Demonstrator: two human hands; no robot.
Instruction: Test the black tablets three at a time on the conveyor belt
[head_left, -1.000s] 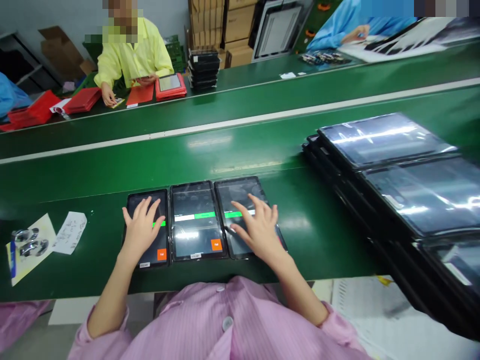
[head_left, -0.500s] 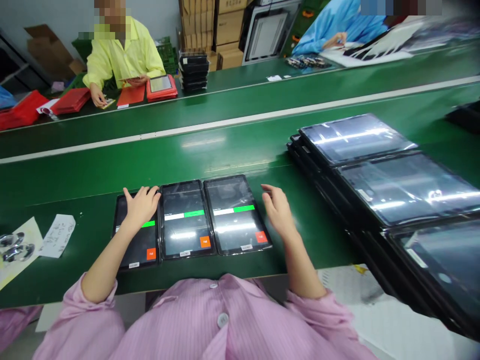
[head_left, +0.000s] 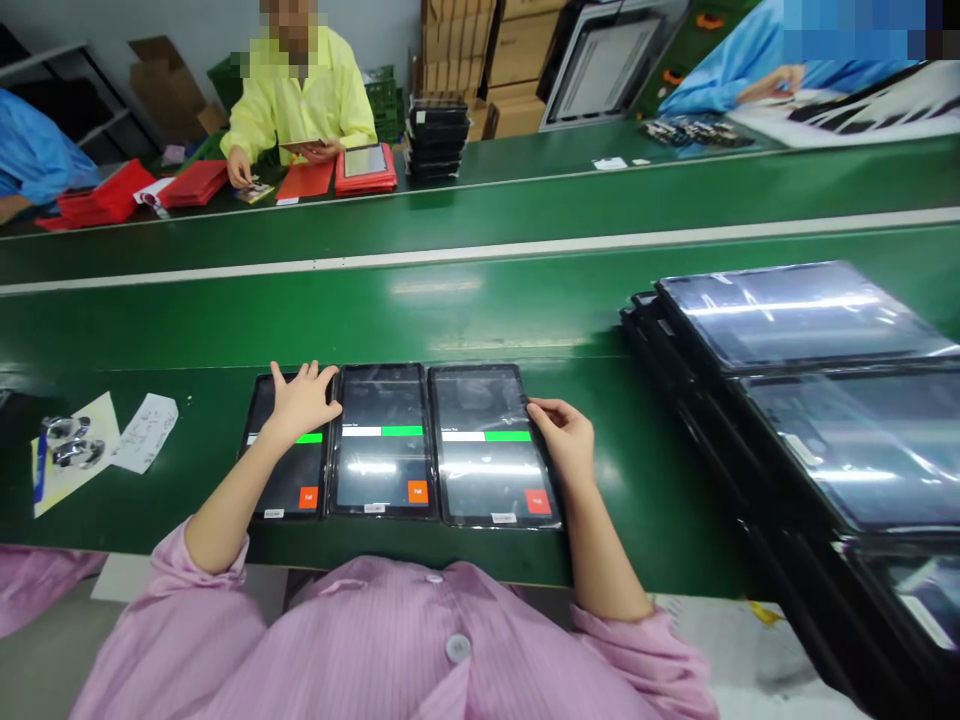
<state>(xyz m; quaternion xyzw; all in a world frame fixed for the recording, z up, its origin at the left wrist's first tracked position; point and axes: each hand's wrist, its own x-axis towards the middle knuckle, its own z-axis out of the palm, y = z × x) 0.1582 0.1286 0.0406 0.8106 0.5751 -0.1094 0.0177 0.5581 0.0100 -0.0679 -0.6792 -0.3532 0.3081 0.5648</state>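
Three tablets lie side by side on the green bench, each showing a white-and-green bar and an orange or red square. Over the left tablet (head_left: pixel 289 480) my left hand (head_left: pixel 300 408) rests with its fingers spread, covering part of the screen. The middle tablet (head_left: pixel 382 455) lies untouched between the other two. At the right edge of the right tablet (head_left: pixel 491 475), my right hand (head_left: pixel 566 440) is closed, thumb and forefinger pinching the rim. Its other fingers are curled and partly hidden.
Stacks of tablets in clear film (head_left: pixel 847 450) stand on the right. A handwritten paper slip (head_left: pixel 146 432) and a yellow sheet (head_left: pixel 97 425) bearing shiny round pieces lie left. Across the bench, a person in yellow (head_left: pixel 315 90) handles items beside red folders (head_left: pixel 195 183).
My right hand has moved in from beside the right tablet to its edge, and its fingers have closed there. My left hand stays on the left tablet. The whole view has shifted.
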